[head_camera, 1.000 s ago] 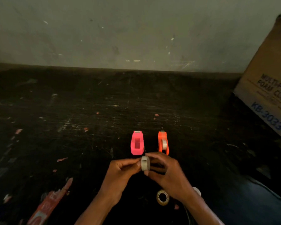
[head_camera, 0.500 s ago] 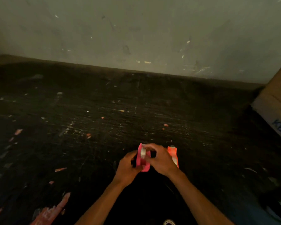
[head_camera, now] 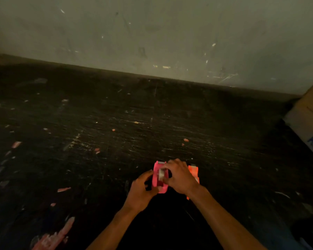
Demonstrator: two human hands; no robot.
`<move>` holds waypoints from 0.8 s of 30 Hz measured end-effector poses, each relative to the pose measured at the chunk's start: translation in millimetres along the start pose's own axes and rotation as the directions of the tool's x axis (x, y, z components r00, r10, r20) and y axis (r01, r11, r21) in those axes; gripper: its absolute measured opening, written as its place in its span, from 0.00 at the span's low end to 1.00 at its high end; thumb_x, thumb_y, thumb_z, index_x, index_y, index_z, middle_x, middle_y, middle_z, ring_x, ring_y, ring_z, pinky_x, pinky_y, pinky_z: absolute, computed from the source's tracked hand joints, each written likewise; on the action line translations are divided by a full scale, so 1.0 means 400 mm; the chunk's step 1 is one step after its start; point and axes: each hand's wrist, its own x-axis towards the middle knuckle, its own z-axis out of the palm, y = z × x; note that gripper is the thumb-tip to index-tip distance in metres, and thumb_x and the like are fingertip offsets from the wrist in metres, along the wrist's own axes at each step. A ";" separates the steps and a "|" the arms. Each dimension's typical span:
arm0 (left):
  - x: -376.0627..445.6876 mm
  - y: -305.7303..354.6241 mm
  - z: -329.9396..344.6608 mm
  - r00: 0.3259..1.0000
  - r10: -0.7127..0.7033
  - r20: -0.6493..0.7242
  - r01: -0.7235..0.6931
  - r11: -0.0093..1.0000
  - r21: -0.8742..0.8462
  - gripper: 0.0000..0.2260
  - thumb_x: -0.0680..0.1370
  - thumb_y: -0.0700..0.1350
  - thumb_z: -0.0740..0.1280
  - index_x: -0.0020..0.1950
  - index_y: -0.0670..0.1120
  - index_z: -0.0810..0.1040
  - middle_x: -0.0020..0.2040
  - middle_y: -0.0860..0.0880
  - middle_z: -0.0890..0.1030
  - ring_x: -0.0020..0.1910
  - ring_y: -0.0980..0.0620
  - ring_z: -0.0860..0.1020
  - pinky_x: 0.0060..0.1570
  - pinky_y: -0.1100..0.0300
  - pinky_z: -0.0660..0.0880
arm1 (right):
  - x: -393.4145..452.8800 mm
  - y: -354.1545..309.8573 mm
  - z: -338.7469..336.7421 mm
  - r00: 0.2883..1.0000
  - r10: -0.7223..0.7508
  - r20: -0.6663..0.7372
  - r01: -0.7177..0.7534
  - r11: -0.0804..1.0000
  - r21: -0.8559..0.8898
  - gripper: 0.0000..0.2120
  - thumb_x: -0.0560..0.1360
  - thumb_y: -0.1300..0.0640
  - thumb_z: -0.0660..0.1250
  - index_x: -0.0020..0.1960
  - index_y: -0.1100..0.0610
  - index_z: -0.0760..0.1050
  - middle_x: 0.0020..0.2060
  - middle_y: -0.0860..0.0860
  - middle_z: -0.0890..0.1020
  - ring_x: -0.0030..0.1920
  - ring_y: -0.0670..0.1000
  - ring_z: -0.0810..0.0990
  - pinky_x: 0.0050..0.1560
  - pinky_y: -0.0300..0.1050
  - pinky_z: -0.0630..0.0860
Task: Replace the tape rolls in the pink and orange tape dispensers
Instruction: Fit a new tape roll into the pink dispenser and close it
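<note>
The pink tape dispenser (head_camera: 156, 179) stands on the dark scratched table (head_camera: 116, 134), low and right of centre. A whitish tape roll (head_camera: 161, 175) sits inside its open slot. My right hand (head_camera: 179, 175) covers the dispenser from the right, its fingertips closed on the roll. My left hand (head_camera: 141, 190) grips the dispenser's near left side. The orange tape dispenser (head_camera: 193, 173) stands just right of the pink one, mostly hidden behind my right hand.
A cardboard box (head_camera: 309, 120) stands at the right edge against the grey wall (head_camera: 152, 33). A reddish torn wrapper (head_camera: 52, 237) lies at the lower left. Small paper scraps dot the table.
Both hands carried the tape roll forward from in front of the dispensers and lowered it into the pink dispenser. The view has shifted forward; the loose rolls near me are out of frame.
</note>
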 end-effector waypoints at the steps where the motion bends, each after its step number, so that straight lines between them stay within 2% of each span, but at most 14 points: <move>1: 0.001 -0.005 0.001 1.000 -0.005 -0.002 0.005 1.000 -0.004 0.24 0.69 0.39 0.73 0.64 0.50 0.74 0.56 0.56 0.79 0.49 0.70 0.76 0.45 0.79 0.71 | 0.000 -0.004 -0.004 1.000 -0.001 -0.002 0.001 0.999 -0.039 0.15 0.77 0.54 0.68 0.63 0.53 0.78 0.61 0.55 0.79 0.64 0.56 0.72 0.67 0.52 0.67; 4: 0.003 -0.006 -0.003 1.000 0.006 0.015 -0.007 1.000 0.028 0.24 0.68 0.43 0.74 0.61 0.57 0.72 0.57 0.60 0.76 0.57 0.62 0.75 0.54 0.71 0.70 | 0.003 -0.021 -0.013 1.000 -0.015 0.001 0.015 0.989 -0.148 0.14 0.78 0.53 0.66 0.62 0.55 0.79 0.61 0.55 0.78 0.64 0.56 0.71 0.68 0.51 0.66; 7: 0.005 -0.002 -0.008 0.999 -0.012 0.033 0.010 0.999 0.052 0.25 0.67 0.46 0.76 0.60 0.58 0.72 0.54 0.64 0.75 0.55 0.64 0.74 0.59 0.64 0.69 | 0.000 -0.027 -0.008 0.999 -0.033 0.023 0.038 0.977 -0.209 0.15 0.78 0.53 0.65 0.62 0.56 0.79 0.60 0.56 0.78 0.64 0.56 0.71 0.68 0.51 0.66; 9: 0.003 0.003 -0.008 0.999 -0.010 0.037 0.008 0.999 0.048 0.24 0.67 0.46 0.76 0.59 0.59 0.71 0.52 0.64 0.75 0.52 0.69 0.74 0.58 0.67 0.71 | -0.003 -0.023 -0.003 0.999 -0.031 0.036 0.039 0.974 -0.224 0.16 0.78 0.53 0.65 0.63 0.57 0.78 0.61 0.56 0.78 0.65 0.57 0.70 0.68 0.52 0.65; 11: 0.001 0.005 -0.009 0.999 -0.003 0.040 0.001 0.999 0.043 0.23 0.67 0.44 0.76 0.59 0.57 0.72 0.52 0.63 0.76 0.49 0.73 0.75 0.51 0.77 0.70 | -0.004 -0.021 -0.001 0.999 -0.036 0.038 0.044 0.973 -0.226 0.16 0.78 0.53 0.65 0.64 0.56 0.78 0.62 0.56 0.77 0.66 0.57 0.70 0.68 0.52 0.65; 13: -0.002 0.005 -0.011 0.999 0.010 0.038 -0.012 0.999 0.038 0.22 0.68 0.43 0.75 0.58 0.55 0.73 0.52 0.61 0.78 0.49 0.75 0.75 0.47 0.81 0.70 | -0.005 -0.018 -0.004 0.998 -0.037 0.047 0.044 0.986 -0.161 0.16 0.78 0.53 0.65 0.64 0.52 0.78 0.60 0.57 0.79 0.64 0.57 0.71 0.67 0.53 0.66; 15: -0.005 0.006 -0.014 0.998 0.041 0.057 -0.044 0.997 0.063 0.22 0.69 0.42 0.74 0.58 0.59 0.72 0.54 0.60 0.79 0.53 0.75 0.74 0.50 0.79 0.71 | -0.005 -0.006 -0.007 0.999 -0.025 0.039 0.025 1.000 0.008 0.14 0.76 0.54 0.68 0.62 0.48 0.81 0.57 0.56 0.83 0.60 0.56 0.76 0.66 0.55 0.70; 17: -0.005 0.013 -0.018 0.994 0.062 0.089 -0.072 0.991 0.110 0.23 0.70 0.44 0.73 0.59 0.62 0.71 0.55 0.61 0.79 0.55 0.74 0.73 0.49 0.80 0.69 | -0.005 0.008 -0.003 1.000 0.012 -0.012 -0.010 0.987 0.161 0.13 0.75 0.55 0.69 0.59 0.47 0.83 0.54 0.52 0.86 0.58 0.53 0.81 0.66 0.56 0.74; 19: 0.000 0.014 -0.022 0.990 0.077 0.115 -0.095 0.982 0.160 0.20 0.70 0.48 0.72 0.59 0.63 0.71 0.56 0.60 0.80 0.56 0.70 0.74 0.52 0.74 0.71 | 0.000 0.020 0.006 0.998 0.037 -0.054 -0.025 0.978 0.205 0.12 0.76 0.56 0.70 0.58 0.48 0.83 0.55 0.50 0.87 0.58 0.51 0.82 0.67 0.56 0.74; 22: 0.002 0.016 -0.024 0.982 0.111 0.155 -0.150 0.952 0.268 0.17 0.73 0.52 0.68 0.60 0.64 0.70 0.58 0.61 0.78 0.57 0.65 0.75 0.60 0.59 0.74 | 0.013 0.021 0.008 0.996 0.047 -0.073 -0.028 0.971 0.238 0.08 0.76 0.56 0.69 0.53 0.50 0.84 0.52 0.49 0.87 0.57 0.50 0.82 0.68 0.55 0.73; 24: 0.002 0.024 -0.025 0.974 0.140 0.179 -0.194 0.924 0.330 0.16 0.75 0.54 0.66 0.60 0.66 0.68 0.55 0.66 0.74 0.53 0.69 0.72 0.57 0.63 0.73 | 0.026 0.025 0.008 0.997 0.044 -0.071 -0.027 0.974 0.226 0.05 0.77 0.57 0.69 0.48 0.53 0.83 0.49 0.51 0.86 0.55 0.51 0.81 0.66 0.55 0.74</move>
